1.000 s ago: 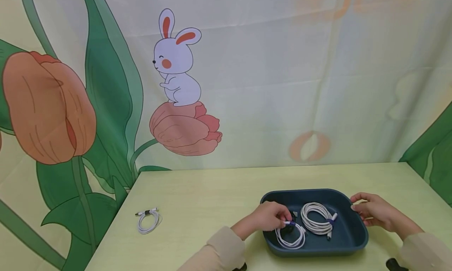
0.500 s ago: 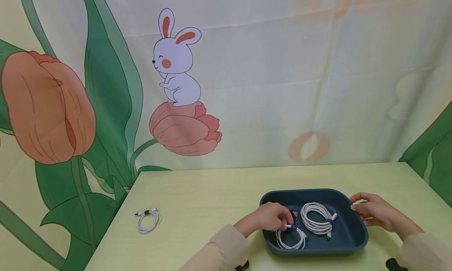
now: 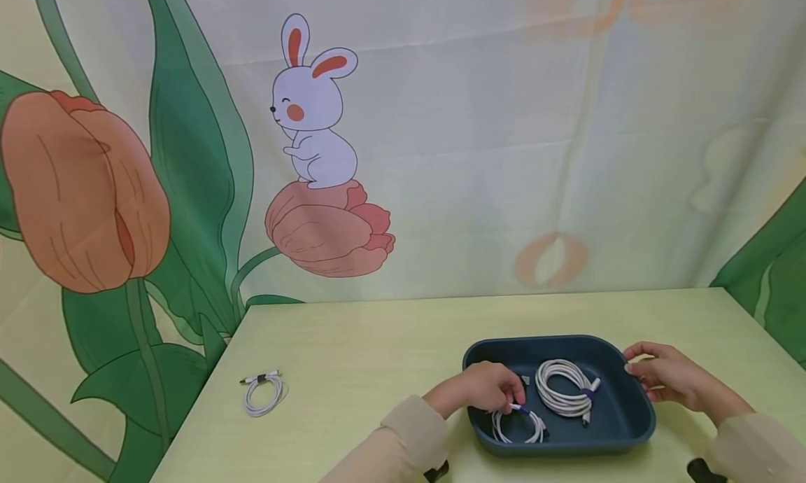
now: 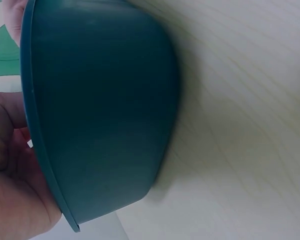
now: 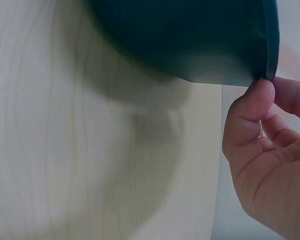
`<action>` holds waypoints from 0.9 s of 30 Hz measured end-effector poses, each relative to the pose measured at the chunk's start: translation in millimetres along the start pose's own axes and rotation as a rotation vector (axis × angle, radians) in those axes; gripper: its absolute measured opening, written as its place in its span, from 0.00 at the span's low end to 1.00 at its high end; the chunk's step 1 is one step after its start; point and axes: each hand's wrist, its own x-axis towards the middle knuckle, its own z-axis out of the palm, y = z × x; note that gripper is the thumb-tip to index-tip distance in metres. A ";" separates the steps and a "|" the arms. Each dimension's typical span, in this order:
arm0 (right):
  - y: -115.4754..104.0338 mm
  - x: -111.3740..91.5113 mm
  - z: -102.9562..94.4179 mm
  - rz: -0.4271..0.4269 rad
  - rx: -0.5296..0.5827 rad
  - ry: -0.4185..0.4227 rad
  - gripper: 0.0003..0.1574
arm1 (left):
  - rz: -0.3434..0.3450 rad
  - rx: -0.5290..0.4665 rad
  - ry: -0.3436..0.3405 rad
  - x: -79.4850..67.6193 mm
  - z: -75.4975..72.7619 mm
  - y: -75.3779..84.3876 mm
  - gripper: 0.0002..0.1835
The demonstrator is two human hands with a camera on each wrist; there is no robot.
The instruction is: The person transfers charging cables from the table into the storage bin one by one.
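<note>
A dark blue, rounded bin (image 3: 569,450) stands on the table at the right in the head view. My left hand (image 3: 492,386) reaches over its left side and pinches a small coiled white cable (image 3: 537,427) by its blue tie, low inside the bin. To the right of that coil lies a thicker white cable coil (image 3: 557,406), also blue-tied. My right hand (image 3: 670,379) grips the bin's right rim between thumb and fingers. In the left wrist view the bin's wall (image 4: 100,100) hides the cables; the right wrist view shows my right thumb pressed at the rim.
Far to the left on the pale wooden table (image 3: 371,378) lies another white cable coil (image 3: 262,379) with a black tie. A printed curtain (image 3: 453,154) with a rabbit and tulips hangs behind the table's back edge.
My left hand has shifted slightly to the right inside the bin, and the small cable coil it holds has moved a little lower. My right hand stays at the rim.
</note>
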 end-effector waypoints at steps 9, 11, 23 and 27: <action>1.0 0.4 -0.2 -0.005 0.011 -0.002 0.19 | -0.024 0.004 -0.055 3.0 -1.6 4.5 0.08; 1.5 0.3 -0.4 -0.011 0.012 -0.008 0.19 | -0.030 -0.001 -0.067 4.6 -1.0 4.5 0.08; 3.3 1.5 -2.0 -0.012 0.018 -0.013 0.18 | -0.072 0.074 -0.077 9.4 3.8 6.1 0.07; 3.0 0.7 -1.7 -0.015 0.023 -0.016 0.18 | -0.049 0.115 -0.064 9.7 4.4 5.9 0.07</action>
